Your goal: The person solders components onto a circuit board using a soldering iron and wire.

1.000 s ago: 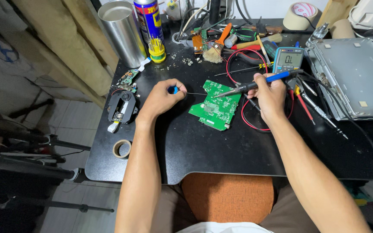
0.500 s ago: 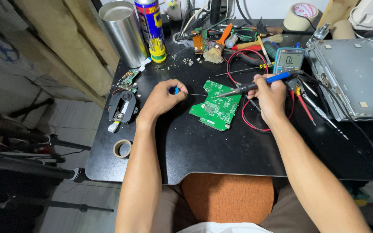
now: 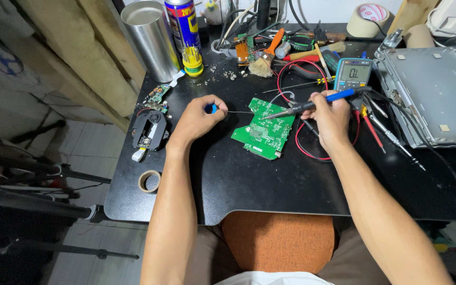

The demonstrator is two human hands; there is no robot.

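Both hands grip tools over the green circuit board (image 3: 264,128): left hand (image 3: 196,119) pinches solder wire (image 3: 237,112), right hand (image 3: 331,117) clasps a blue-handled soldering iron (image 3: 312,104).

- Landmark: the green circuit board (image 3: 264,128) on the black table (image 3: 270,184).
- Toward the person from the board, bare table top lies open to the near edge.
- Left of the board, beyond the left hand (image 3: 196,120), a black drive mechanism (image 3: 149,130) and a tape roll (image 3: 149,181) block the way.
- Behind the board, a brush (image 3: 264,62), tools and cables crowd the surface.
- Right of the board, red leads (image 3: 304,150), a multimeter (image 3: 352,75) and a grey metal case (image 3: 435,95) fill the room.
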